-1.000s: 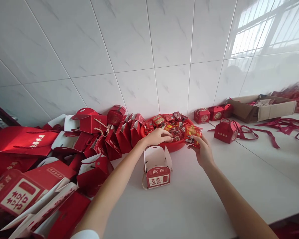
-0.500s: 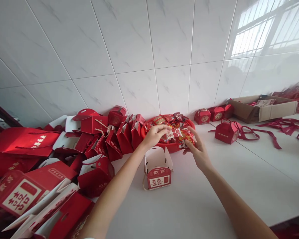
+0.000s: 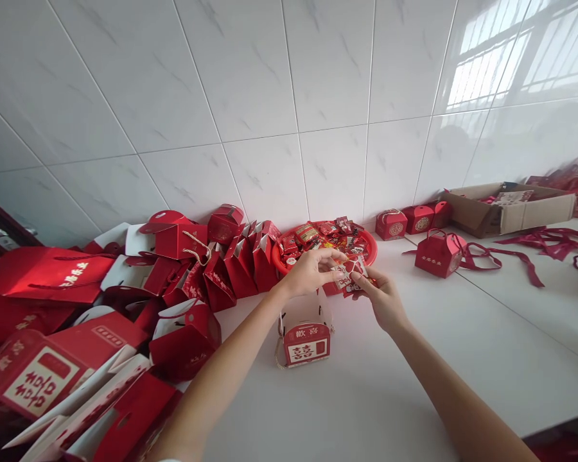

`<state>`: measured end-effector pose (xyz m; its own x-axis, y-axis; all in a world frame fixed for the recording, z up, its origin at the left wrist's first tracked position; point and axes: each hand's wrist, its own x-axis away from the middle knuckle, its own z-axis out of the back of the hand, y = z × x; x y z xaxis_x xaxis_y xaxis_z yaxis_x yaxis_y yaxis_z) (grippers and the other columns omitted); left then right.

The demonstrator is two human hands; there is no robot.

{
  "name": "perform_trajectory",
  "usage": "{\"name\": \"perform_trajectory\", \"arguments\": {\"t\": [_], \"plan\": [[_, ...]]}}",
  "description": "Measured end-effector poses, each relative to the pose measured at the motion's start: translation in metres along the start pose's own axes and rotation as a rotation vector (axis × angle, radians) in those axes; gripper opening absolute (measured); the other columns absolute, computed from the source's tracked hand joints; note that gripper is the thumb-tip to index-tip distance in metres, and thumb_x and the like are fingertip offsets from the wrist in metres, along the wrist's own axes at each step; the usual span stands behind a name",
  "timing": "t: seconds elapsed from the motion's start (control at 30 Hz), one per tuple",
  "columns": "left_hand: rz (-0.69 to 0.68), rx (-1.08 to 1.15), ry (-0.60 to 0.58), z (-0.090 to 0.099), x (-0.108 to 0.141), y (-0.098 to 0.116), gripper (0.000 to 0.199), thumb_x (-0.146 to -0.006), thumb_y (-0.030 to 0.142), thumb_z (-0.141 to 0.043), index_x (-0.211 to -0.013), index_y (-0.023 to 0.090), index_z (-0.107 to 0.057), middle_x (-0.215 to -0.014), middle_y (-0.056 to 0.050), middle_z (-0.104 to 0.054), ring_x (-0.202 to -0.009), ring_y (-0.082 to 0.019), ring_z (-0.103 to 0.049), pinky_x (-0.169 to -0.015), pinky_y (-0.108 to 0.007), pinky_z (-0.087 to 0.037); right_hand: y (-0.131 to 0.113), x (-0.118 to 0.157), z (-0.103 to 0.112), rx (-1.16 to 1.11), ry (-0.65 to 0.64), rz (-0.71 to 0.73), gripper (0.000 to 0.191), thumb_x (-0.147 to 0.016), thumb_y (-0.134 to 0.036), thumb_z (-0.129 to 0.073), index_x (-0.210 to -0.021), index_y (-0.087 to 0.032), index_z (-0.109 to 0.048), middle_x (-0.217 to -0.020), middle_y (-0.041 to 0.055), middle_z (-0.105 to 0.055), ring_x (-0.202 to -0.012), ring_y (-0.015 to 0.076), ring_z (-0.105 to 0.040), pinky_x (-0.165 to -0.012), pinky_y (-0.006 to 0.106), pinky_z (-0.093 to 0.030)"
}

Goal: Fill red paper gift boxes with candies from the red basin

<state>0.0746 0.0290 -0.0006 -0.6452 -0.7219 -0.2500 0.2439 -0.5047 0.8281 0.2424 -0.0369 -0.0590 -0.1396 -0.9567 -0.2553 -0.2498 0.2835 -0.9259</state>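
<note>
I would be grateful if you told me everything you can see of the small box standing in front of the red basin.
The small box looks like printed card, red outside and white inside. Its front bears a pale panel with large red characters, below smaller pale lettering. It stands upright and open on the white table, flaps raised, a pale cord hanging at its left. The left hand partly hides its back; its contents cannot be seen.

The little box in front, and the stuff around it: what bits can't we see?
All in the head view:
- Floor of the front box: hidden by its front wall.
- Full print on the held packet: partly covered by the right grip.
- Bottom of the bowl: hidden under packets.
- Dark red thing, bottom right: cut off by the picture's edge.
</note>
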Motion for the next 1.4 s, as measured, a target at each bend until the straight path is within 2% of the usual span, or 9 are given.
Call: {"name": "perform_trajectory", "arguments": {"t": [0.23,0.33,0.5,0.67,0.8,0.9,1.03,1.23,1.4], "plan": [[0.014,-0.003,-0.047,-0.002,0.001,0.000,0.038,-0.080,0.029,-0.072,-0.116,0.018,-0.068,-0.086,-0.004,-0.072,-0.082,-0.019,-0.070,-0.081,-0.032,-0.055,0.003,0.000,0.000,0.001,-0.006,0.012,0.036,-0.068,-0.053,-0.080,-0.075,-0.019,-0.070,-0.070,0.0012,-0.062,-0.064,0.0144,-0.055,-0.056,0.028,-0.048],[0.027,0.006,-0.014,-0.003,0.000,0.003,0.039,-0.079,0.030,-0.074,-0.115,0.018,-0.068,-0.088,-0.004,-0.075,-0.085,-0.019,-0.071,-0.082,-0.033,-0.056,0.003,0.000,0.000,-0.003,0.021,0.025,0.035,-0.069,-0.052,-0.080,-0.074,-0.020,-0.069,-0.070,0.0011,-0.062,-0.063,0.0147,-0.055,-0.056,0.028,-0.047],[0.030,0.092,0.119,0.011,-0.006,0.006,0.027,-0.081,0.034,-0.072,-0.100,0.015,-0.072,-0.089,-0.007,-0.077,-0.081,-0.019,-0.072,-0.081,-0.034,-0.058,-0.003,-0.003,0.005,-0.090,0.187,0.056,0.035,-0.064,-0.050,-0.083,-0.069,-0.019,-0.067,-0.070,0.0016,-0.062,-0.062,0.0141,-0.052,-0.050,0.026,-0.045],[0.076,0.061,0.210,0.035,-0.017,-0.007,0.023,-0.080,0.030,-0.071,-0.096,0.014,-0.074,-0.090,-0.008,-0.077,-0.084,-0.020,-0.072,-0.084,-0.036,-0.057,-0.009,-0.006,0.011,-0.161,0.345,0.066,0.033,-0.061,-0.047,-0.082,-0.070,-0.020,-0.066,-0.075,0.0019,-0.064,-0.066,0.0142,-0.055,-0.048,0.023,-0.048],[0.110,-0.187,0.091,0.038,-0.032,-0.023,0.019,-0.081,0.024,-0.068,-0.097,0.015,-0.075,-0.100,-0.008,-0.077,-0.094,-0.021,-0.072,-0.088,-0.034,-0.056,-0.009,-0.007,0.011,-0.194,0.385,0.056,0.033,-0.060,-0.048,-0.082,-0.070,-0.020,-0.067,-0.075,0.0014,-0.066,-0.064,0.0138,-0.058,-0.046,0.022,-0.048],[0.099,-0.448,-0.055,0.030,-0.046,-0.032,0.024,-0.084,0.022,-0.063,-0.105,0.016,-0.074,-0.109,-0.007,-0.076,-0.098,-0.021,-0.071,-0.089,-0.030,-0.054,-0.006,-0.008,0.011,-0.186,0.386,0.057,0.034,-0.061,-0.049,-0.082,-0.073,-0.020,-0.068,-0.076,0.0010,-0.067,-0.065,0.0139,-0.060,-0.046,0.023,-0.049],[0.065,-0.707,-0.117,0.019,-0.067,-0.039,0.032,-0.085,0.015,-0.058,-0.113,0.017,-0.072,-0.115,-0.008,-0.074,-0.108,-0.022,-0.067,-0.094,-0.031,-0.050,-0.003,-0.009,0.013,-0.178,0.380,0.050,0.035,-0.061,-0.049,-0.082,-0.073,-0.020,-0.067,-0.076,0.0011,-0.067,-0.066,0.0143,-0.062,-0.048,0.023,-0.052],[0.054,-0.770,-0.165,0.017,-0.087,-0.049,0.039,-0.064,0.000,-0.062,-0.095,0.019,-0.076,-0.099,-0.008,-0.076,-0.098,-0.026,-0.068,-0.084,-0.030,-0.049,0.001,-0.010,0.015,-0.127,0.345,0.050,0.034,-0.064,-0.049,-0.079,-0.077,-0.020,-0.067,-0.078,0.0023,-0.068,-0.067,0.0161,-0.062,-0.047,0.025,-0.051],[0.059,-0.707,-0.108,0.017,-0.091,-0.058,0.026,-0.066,0.004,-0.062,-0.083,0.018,-0.076,-0.085,-0.007,-0.075,-0.088,-0.026,-0.068,-0.080,-0.032,-0.049,0.001,-0.011,0.014,-0.150,0.349,0.028,0.033,-0.063,-0.047,-0.079,-0.078,-0.020,-0.068,-0.079,0.0022,-0.068,-0.068,0.0151,-0.060,-0.047,0.024,-0.051]]}}
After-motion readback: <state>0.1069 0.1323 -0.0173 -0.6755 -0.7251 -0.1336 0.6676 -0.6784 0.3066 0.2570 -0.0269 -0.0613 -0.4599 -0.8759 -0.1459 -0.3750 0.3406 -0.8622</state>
